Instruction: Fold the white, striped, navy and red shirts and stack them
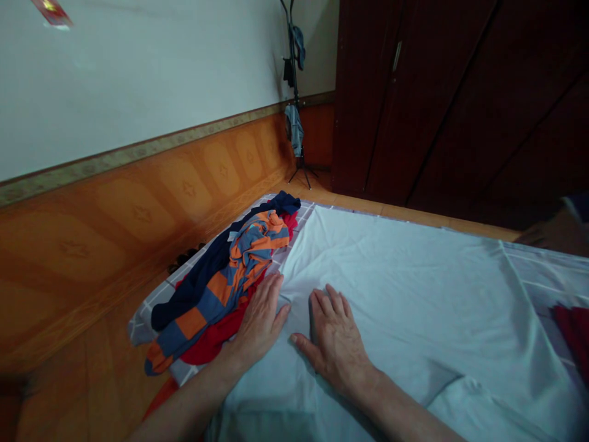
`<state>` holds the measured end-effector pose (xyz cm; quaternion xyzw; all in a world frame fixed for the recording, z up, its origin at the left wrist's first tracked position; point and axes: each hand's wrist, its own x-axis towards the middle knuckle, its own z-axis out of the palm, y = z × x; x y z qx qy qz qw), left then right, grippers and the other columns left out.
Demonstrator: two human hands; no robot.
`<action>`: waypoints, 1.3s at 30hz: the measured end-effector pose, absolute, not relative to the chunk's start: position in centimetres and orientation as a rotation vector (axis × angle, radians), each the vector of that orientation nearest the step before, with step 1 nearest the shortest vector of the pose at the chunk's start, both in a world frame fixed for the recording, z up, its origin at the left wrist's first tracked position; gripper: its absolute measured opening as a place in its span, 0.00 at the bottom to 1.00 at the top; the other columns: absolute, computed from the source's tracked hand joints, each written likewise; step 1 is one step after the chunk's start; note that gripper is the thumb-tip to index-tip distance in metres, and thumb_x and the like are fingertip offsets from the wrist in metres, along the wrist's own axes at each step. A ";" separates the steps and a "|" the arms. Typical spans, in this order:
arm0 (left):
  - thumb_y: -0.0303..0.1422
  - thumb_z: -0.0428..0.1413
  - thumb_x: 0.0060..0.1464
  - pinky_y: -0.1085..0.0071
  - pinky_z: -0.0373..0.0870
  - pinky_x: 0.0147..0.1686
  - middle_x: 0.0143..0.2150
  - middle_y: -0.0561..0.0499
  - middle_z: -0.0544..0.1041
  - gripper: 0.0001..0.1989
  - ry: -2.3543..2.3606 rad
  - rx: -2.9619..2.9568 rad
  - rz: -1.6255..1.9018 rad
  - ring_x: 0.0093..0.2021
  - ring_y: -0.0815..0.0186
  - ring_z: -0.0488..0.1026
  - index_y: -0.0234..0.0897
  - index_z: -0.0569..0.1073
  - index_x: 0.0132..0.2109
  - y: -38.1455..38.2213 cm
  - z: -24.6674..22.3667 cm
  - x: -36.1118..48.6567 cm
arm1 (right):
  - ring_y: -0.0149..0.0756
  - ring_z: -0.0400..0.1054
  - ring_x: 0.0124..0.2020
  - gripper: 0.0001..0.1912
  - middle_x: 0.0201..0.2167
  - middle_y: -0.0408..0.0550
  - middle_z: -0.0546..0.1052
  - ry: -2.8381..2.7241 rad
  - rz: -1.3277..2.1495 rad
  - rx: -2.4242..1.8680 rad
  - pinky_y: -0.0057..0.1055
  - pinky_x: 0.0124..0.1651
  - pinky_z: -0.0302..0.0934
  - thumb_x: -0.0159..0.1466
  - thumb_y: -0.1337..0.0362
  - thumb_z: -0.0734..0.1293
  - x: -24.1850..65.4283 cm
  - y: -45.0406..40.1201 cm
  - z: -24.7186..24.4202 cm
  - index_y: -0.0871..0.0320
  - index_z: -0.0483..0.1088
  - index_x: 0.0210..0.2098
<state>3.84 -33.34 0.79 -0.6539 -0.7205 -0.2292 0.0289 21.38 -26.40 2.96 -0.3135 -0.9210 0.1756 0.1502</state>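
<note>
A room in a home, likely a bedroom, is furnished with a dark reddish-brown wardrobe [427, 98], its slim metal handle [397, 56] visible, along the far right. In the far corner, a slender black coat rack [296, 92] holds a denim garment [295, 130]. A patterned orange dado [184, 190] lines the white wall [161, 67] at left, where a red decoration [53, 12] hangs, above a tan floor [69, 393]. Everyday clothes [257, 245] and a white cloth [391, 264] lie across a low surface with a grid-patterned cover [142, 324].
</note>
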 end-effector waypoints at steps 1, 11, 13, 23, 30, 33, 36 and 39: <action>0.31 0.46 0.62 0.52 0.54 0.62 0.66 0.40 0.54 0.27 -2.207 -2.026 -0.688 0.66 0.57 0.50 0.37 0.47 0.66 -33.3 0.9 3.9 | 0.59 0.44 0.64 0.37 0.59 0.63 0.63 -2.639 0.481 -0.913 0.52 0.65 0.39 0.62 0.49 0.62 21.4 -26.4 2.9 0.75 0.61 0.58; 0.36 0.43 0.64 0.52 0.53 0.62 0.67 0.44 0.55 0.25 -2.172 -2.201 -0.294 0.66 0.57 0.51 0.38 0.54 0.66 -32.9 0.3 3.9 | 0.51 0.39 0.67 0.35 0.66 0.58 0.49 -2.827 0.604 -0.628 0.52 0.66 0.38 0.64 0.52 0.61 22.1 -26.0 2.8 0.65 0.52 0.64; 0.36 0.43 0.64 0.51 0.53 0.62 0.67 0.44 0.53 0.26 -2.165 -2.205 -0.268 0.66 0.56 0.50 0.38 0.52 0.66 -32.9 0.3 3.9 | 0.51 0.37 0.67 0.37 0.66 0.61 0.46 -2.821 0.615 -0.695 0.51 0.66 0.38 0.63 0.52 0.61 22.1 -26.1 3.1 0.67 0.50 0.65; 0.32 0.42 0.63 0.54 0.51 0.63 0.66 0.42 0.57 0.24 -2.080 -2.432 -0.316 0.66 0.60 0.51 0.36 0.54 0.65 -27.8 4.0 3.6 | 0.53 0.29 0.66 0.40 0.66 0.61 0.39 -2.831 0.769 -0.725 0.51 0.66 0.33 0.63 0.49 0.61 22.2 -26.0 3.9 0.65 0.44 0.66; 0.39 0.47 0.61 0.58 0.53 0.61 0.65 0.40 0.58 0.23 -2.152 -2.377 -0.155 0.65 0.58 0.53 0.34 0.60 0.60 -15.3 3.1 2.5 | 0.52 0.31 0.67 0.37 0.67 0.60 0.43 -2.845 0.871 -0.607 0.55 0.65 0.31 0.64 0.46 0.57 22.6 -25.7 4.1 0.62 0.50 0.65; 0.40 0.45 0.62 0.55 0.55 0.58 0.61 0.37 0.63 0.21 -2.175 -2.296 -0.156 0.62 0.54 0.57 0.32 0.63 0.57 -11.5 3.2 2.5 | 0.54 0.32 0.67 0.38 0.67 0.60 0.42 -2.826 0.918 -0.602 0.55 0.65 0.32 0.64 0.44 0.57 22.5 -25.5 4.0 0.62 0.51 0.65; 0.43 0.44 0.62 0.50 0.53 0.57 0.56 0.39 0.68 0.20 -2.195 -2.221 -0.150 0.59 0.51 0.61 0.34 0.67 0.53 -9.2 3.4 2.9 | 0.54 0.32 0.66 0.39 0.66 0.60 0.42 -2.824 0.965 -0.583 0.56 0.65 0.32 0.63 0.43 0.56 22.5 -25.2 4.0 0.63 0.51 0.65; 0.43 0.44 0.62 0.50 0.51 0.57 0.55 0.40 0.69 0.20 -2.215 -2.164 -0.144 0.58 0.51 0.61 0.35 0.67 0.52 -7.7 3.1 3.2 | 0.55 0.32 0.66 0.39 0.66 0.62 0.42 -2.849 1.009 -0.549 0.57 0.64 0.32 0.64 0.43 0.56 22.4 -24.8 3.9 0.64 0.50 0.65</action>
